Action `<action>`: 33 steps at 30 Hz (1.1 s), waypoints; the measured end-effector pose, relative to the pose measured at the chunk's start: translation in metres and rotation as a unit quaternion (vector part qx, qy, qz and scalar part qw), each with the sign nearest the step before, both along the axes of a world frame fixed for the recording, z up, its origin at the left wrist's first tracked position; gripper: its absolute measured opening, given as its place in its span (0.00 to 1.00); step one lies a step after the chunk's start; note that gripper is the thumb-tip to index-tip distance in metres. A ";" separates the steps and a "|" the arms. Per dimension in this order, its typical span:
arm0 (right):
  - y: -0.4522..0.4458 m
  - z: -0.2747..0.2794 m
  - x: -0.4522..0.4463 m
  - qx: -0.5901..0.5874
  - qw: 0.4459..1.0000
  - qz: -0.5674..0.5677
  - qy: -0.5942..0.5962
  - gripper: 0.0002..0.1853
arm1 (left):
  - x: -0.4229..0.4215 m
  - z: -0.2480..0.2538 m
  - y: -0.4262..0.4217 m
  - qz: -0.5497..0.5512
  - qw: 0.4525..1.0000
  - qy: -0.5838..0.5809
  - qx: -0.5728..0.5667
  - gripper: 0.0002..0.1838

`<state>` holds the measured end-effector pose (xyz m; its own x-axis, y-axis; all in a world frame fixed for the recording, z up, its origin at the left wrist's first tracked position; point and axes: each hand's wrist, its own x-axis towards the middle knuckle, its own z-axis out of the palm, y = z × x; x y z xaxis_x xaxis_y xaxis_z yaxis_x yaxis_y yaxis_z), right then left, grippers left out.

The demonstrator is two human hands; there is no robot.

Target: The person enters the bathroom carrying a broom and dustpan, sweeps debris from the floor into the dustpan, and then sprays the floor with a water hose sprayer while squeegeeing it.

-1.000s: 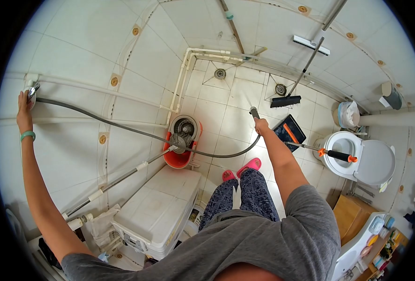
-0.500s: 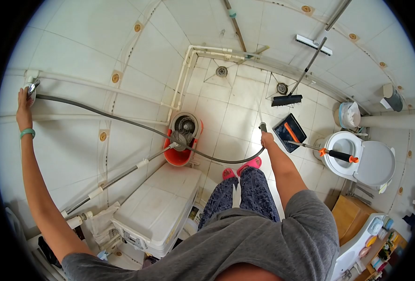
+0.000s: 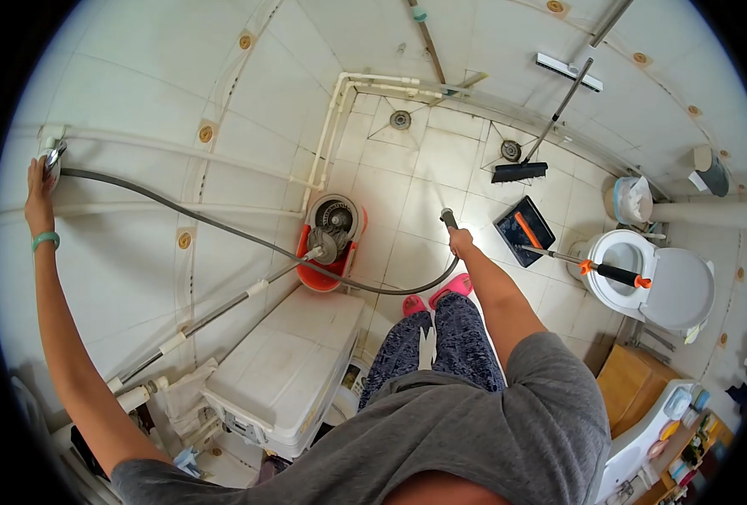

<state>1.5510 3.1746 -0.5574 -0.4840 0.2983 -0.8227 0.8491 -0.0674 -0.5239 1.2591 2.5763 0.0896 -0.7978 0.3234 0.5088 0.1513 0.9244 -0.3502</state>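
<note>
At the far left, my left hand (image 3: 39,189) is closed at a chrome faucet (image 3: 54,157) on the wall pipe; its palm side is hidden. A green bangle (image 3: 45,240) circles that wrist. From the faucet a long grey hose (image 3: 190,216) sags across to my right hand (image 3: 461,243). This hand is wrapped around the grey-handled shower head (image 3: 448,217), which points away from me over the tiled floor (image 3: 416,244). Any water leaving it is too faint to make out clearly. Below the hose, a mop (image 3: 329,245) leans into a red-and-grey spin bucket (image 3: 350,260).
A black broom (image 3: 518,173) and a dustpan (image 3: 538,230) with an orange strip stand right of the shower head. Beyond are a toilet (image 3: 624,257) with its lid raised and a waste bin (image 3: 618,202). A white lidded box (image 3: 281,362) sits left of my legs. Floor drain (image 3: 400,120) lies ahead.
My right hand has shifted left and slightly up with the shower head, now tilted left. The thin water stream seen earlier above it is fainter. My left hand stays at the faucet.
</note>
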 end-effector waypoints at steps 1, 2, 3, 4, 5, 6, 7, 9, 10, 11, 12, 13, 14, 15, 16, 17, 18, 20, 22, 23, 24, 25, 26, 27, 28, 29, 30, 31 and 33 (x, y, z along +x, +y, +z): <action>-0.001 -0.003 -0.002 0.000 1.000 0.002 0.000 0.23 | 0.001 0.000 0.001 0.002 1.000 0.000 0.000 0.21; -0.001 -0.009 -0.004 0.014 1.000 0.005 0.010 0.23 | 0.001 0.000 0.003 -0.001 1.000 -0.001 0.002 0.21; -0.001 -0.015 -0.006 0.028 0.999 0.008 0.019 0.23 | 0.001 0.000 0.002 -0.003 1.000 -0.002 0.004 0.21; -0.001 -0.020 -0.009 0.028 0.999 0.009 0.020 0.23 | 0.000 0.000 0.000 -0.001 1.000 -0.002 0.004 0.21; -0.001 -0.021 -0.012 0.042 0.999 0.022 0.025 0.23 | 0.000 0.001 -0.002 -0.010 1.000 -0.003 0.006 0.20; -0.001 -0.021 -0.014 0.057 0.997 0.035 0.030 0.23 | -0.001 0.001 -0.003 -0.019 1.000 -0.004 0.009 0.20; 0.000 -0.021 -0.015 0.057 0.997 0.037 0.030 0.23 | -0.001 0.001 -0.003 -0.018 1.000 -0.003 0.009 0.20; 0.000 -0.001 -0.017 0.016 1.000 -0.003 0.025 0.23 | 0.001 0.001 0.002 0.000 1.000 0.000 -0.001 0.21; 0.000 -0.001 -0.015 0.016 1.000 -0.002 0.025 0.23 | -0.001 0.002 -0.001 0.001 1.000 0.000 0.000 0.21; 0.002 -0.001 -0.012 0.036 0.999 -0.018 0.012 0.23 | -0.003 0.002 -0.004 0.007 1.000 0.003 -0.009 0.22; 0.005 -0.001 -0.007 0.057 0.998 -0.035 -0.001 0.22 | -0.005 0.003 -0.007 0.012 1.000 0.006 -0.018 0.22; 0.007 0.002 -0.002 0.060 0.996 -0.055 -0.019 0.21 | -0.007 0.003 -0.010 0.012 1.000 0.005 -0.018 0.22; 0.010 -0.005 0.004 0.066 0.993 -0.090 -0.039 0.20 | -0.007 0.003 -0.011 0.013 0.999 0.013 -0.031 0.22; 0.012 -0.008 0.013 0.076 0.992 -0.089 -0.051 0.20 | -0.007 0.002 -0.011 0.015 0.999 0.021 -0.044 0.22; 0.015 -0.010 0.022 0.087 0.990 -0.087 -0.064 0.20 | -0.008 0.002 -0.012 0.015 0.999 0.020 -0.043 0.22; 0.017 -0.023 0.032 0.083 0.988 -0.102 -0.084 0.20 | -0.006 0.002 -0.010 0.015 0.998 0.025 -0.052 0.22; 0.019 -0.040 0.043 0.083 0.988 -0.101 -0.085 0.20 | -0.005 0.002 -0.010 0.015 0.998 0.031 -0.061 0.22; 0.018 -0.067 0.064 0.158 0.983 -0.034 -0.084 0.21 | -0.006 0.003 -0.011 0.021 0.997 0.033 -0.070 0.21; 0.011 -0.081 0.076 0.140 0.986 -0.035 -0.080 0.21 | -0.008 0.003 -0.011 0.026 0.996 0.036 -0.078 0.21; 0.002 -0.082 0.077 0.116 0.990 -0.023 -0.082 0.21 | -0.007 0.003 -0.011 0.018 0.998 0.025 -0.057 0.21; -0.002 -0.084 0.078 0.093 0.992 -0.012 -0.084 0.21 | -0.007 0.003 -0.011 0.011 0.999 0.015 -0.036 0.21; -0.009 -0.085 0.079 0.075 0.993 0.000 -0.089 0.22 | -0.006 0.003 -0.011 0.010 0.999 0.014 -0.037 0.21; -0.019 -0.053 0.069 0.060 0.993 -0.005 -0.103 0.22 | -0.005 0.003 -0.008 0.012 0.999 0.017 -0.035 0.21; -0.027 -0.056 0.066 0.042 0.996 0.002 -0.076 0.22 | -0.003 0.002 -0.004 0.014 0.999 0.020 -0.032 0.21; -0.033 -0.059 0.063 0.024 0.999 0.009 -0.048 0.23 | -0.001 0.002 0.000 0.013 0.999 0.020 -0.033 0.21; -0.039 -0.053 0.057 0.022 0.999 0.009 -0.049 0.23 | 0.001 0.001 0.004 0.002 0.999 0.025 -0.042 0.21; -0.044 -0.044 0.049 0.005 0.999 0.006 -0.033 0.23 | 0.002 0.001 0.006 -0.008 0.998 0.031 -0.052 0.22; -0.047 -0.040 0.041 -0.012 1.000 0.003 -0.017 0.23 | -0.001 0.003 -0.001 -0.008 0.998 0.031 -0.054 0.22; -0.060 -0.090 0.034 0.044 0.999 0.022 0.013 0.24 | -0.009 0.005 -0.019 0.000 1.000 0.013 -0.026 0.22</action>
<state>1.5850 3.1144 -0.6471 -0.5195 0.3464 -0.7811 0.8359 0.0169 -0.5486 1.2503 2.5569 0.0945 -0.7841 0.3505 0.5121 0.1419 0.9046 -0.4019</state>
